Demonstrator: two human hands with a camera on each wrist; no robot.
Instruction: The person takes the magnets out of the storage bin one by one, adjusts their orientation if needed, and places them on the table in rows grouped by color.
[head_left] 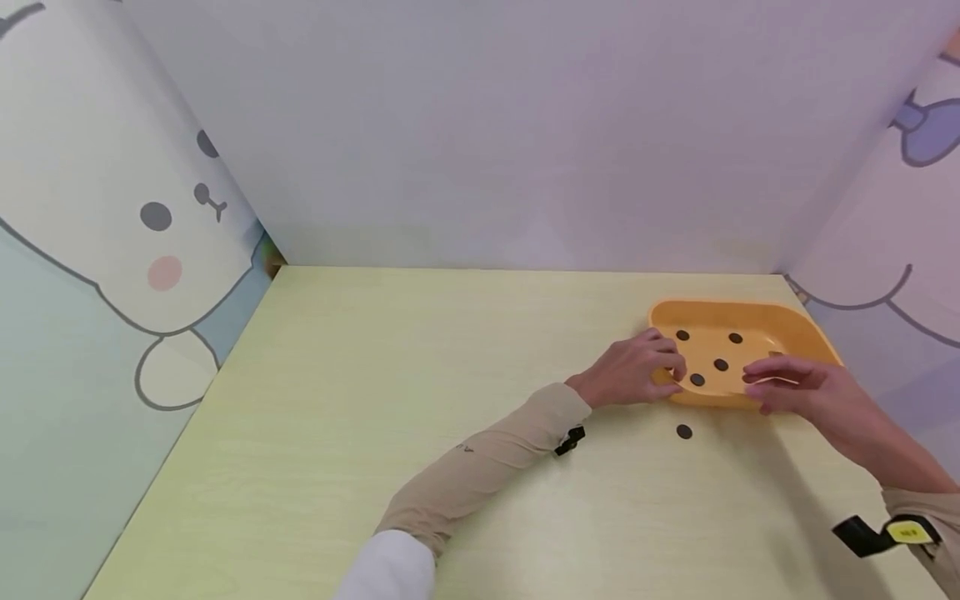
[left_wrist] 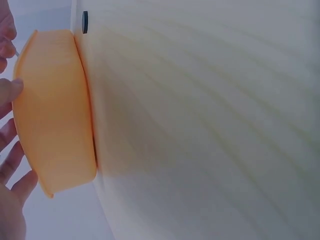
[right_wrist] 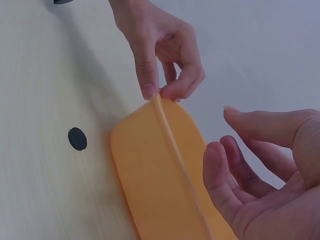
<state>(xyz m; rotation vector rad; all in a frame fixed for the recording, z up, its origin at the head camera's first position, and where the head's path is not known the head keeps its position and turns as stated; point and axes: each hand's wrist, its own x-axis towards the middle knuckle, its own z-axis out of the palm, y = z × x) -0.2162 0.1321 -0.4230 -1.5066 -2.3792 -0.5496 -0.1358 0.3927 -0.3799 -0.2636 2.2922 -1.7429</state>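
Observation:
An orange tray [head_left: 720,398] stands at the right of the table, with several dark round discs [head_left: 721,365] inside it. My left hand [head_left: 633,367] pinches the rim at the tray's near left corner between thumb and fingers. In the right wrist view that left hand [right_wrist: 165,55] grips the rim from above. Over the near rim, further right, is my right hand [head_left: 813,392], its fingers loosely bent. A gap shows between its thumb and fingers in the right wrist view. One dark disc [head_left: 747,377] is partly covered by its fingertips in the head view.
A single dark disc [head_left: 684,432] lies on the pale wooden table [head_left: 465,350] just in front of the tray. A plain panel [head_left: 525,142] rises behind, and panels with cartoon drawings [head_left: 112,333] stand at both sides.

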